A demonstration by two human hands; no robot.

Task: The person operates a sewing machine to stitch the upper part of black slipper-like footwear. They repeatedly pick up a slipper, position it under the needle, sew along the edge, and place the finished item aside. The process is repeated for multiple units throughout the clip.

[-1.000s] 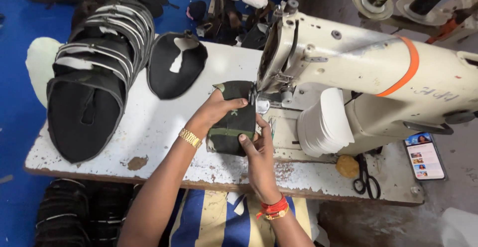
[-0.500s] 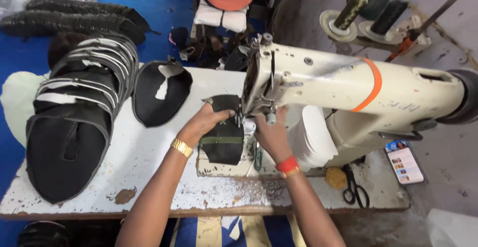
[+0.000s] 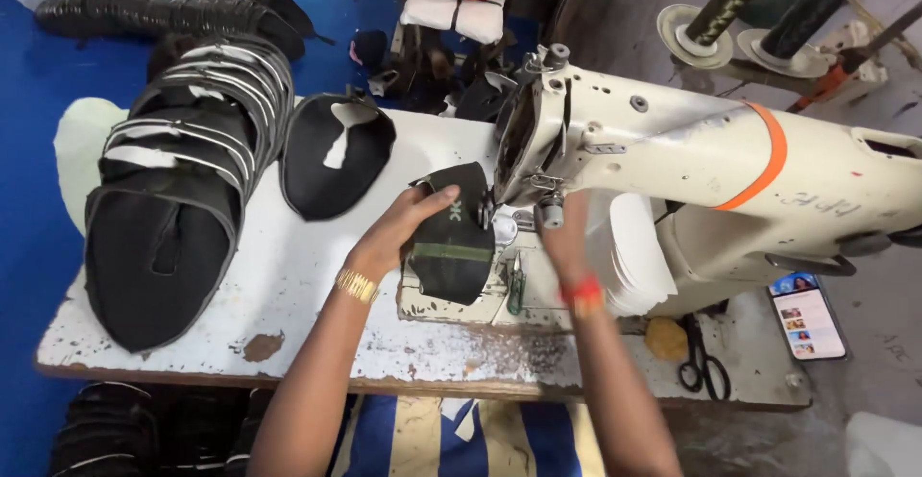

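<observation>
A dark fabric piece with a green band [image 3: 453, 243] lies on the bed of a cream sewing machine [image 3: 691, 170], its right edge by the needle. My left hand [image 3: 403, 225] rests on the piece's left side, fingers pressing it down; a gold bracelet sits on that wrist. My right hand [image 3: 565, 237] reaches under the machine head, just right of the needle area, with its fingers partly hidden behind the head. A red band circles the right wrist.
A stack of black and white shaped pieces [image 3: 178, 189] fills the table's left. A smaller black stack [image 3: 336, 155] lies beside it. Scissors [image 3: 701, 366], a yellow lump [image 3: 665, 338] and a phone [image 3: 807, 316] lie at right. Thread cones [image 3: 720, 6] stand behind the worn white table [image 3: 288, 285].
My right hand left the fabric's near edge and moved up and right under the machine head. My left hand stays on the piece. The view shifted.
</observation>
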